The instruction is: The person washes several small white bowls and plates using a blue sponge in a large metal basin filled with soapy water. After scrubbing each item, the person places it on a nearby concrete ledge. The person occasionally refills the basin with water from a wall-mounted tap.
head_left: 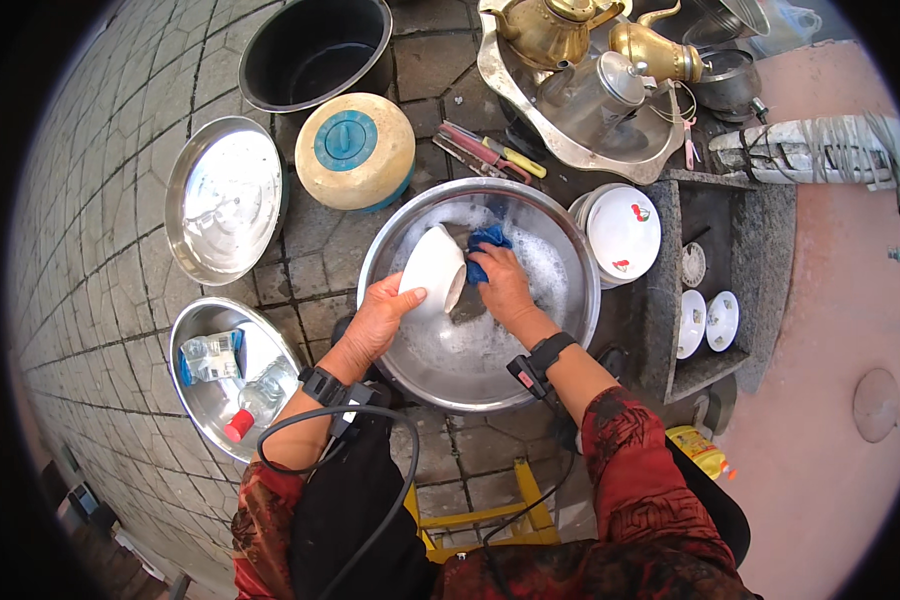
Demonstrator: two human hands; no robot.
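My left hand [379, 311] grips a white bowl [429, 274] by its side, thumb on the outer wall. The bowl is tilted, its rim towards the left and its foot towards my right hand [504, 285]. A bunched blue cloth [489, 244] is held under the fingers of that right hand, just beside the bowl's foot. Both hands are over a wide steel basin [450, 390] holding soapy water with white foam. Right of the basin stands a stack of white bowls [621, 232], the top one bearing red cherry prints.
Knives [487, 150] lie behind the basin, near a round beige-and-blue container [356, 150]. Metal teapots [600, 90] crowd a scalloped tray [649, 161]. A black tub [315, 52] and steel basins [225, 199] stand left. A stone sink [765, 247] holds small dishes.
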